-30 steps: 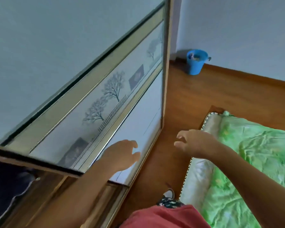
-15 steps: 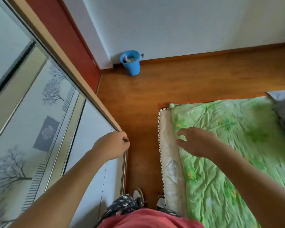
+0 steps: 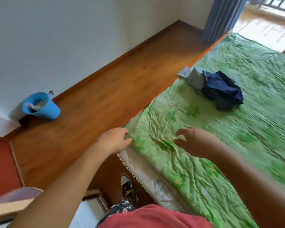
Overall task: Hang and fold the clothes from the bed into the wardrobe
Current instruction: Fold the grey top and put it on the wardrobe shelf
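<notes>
Left hand (image 3: 113, 140): extended over the near corner of the bed (image 3: 146, 171); fingers loosely straight, thumb apart, gripping nothing; whether the fingertips touch the green floral sheet (image 3: 262, 120) cannot be told.

Right hand (image 3: 196, 142): held above the sheet, to the right of the left hand; fingers loosely curled, empty; the forearm is blurred.

Clothes pile (image 3: 220, 91): a dark blue garment lies crumpled on the sheet; a grey garment (image 3: 194, 78) touches its left side and reaches the bed's edge on the floor side; the pile lies beyond the right hand and to its right, well apart from both hands.

Surroundings: wooden floor (image 3: 113, 79) runs along the bed's left side; a blue bucket (image 3: 44, 109) stands on it against the wall, well apart from the bed; a blue curtain (image 3: 220, 17) hangs at the far end of the room; one shoe (image 3: 127, 186) rests on the floor just beside the mattress.
</notes>
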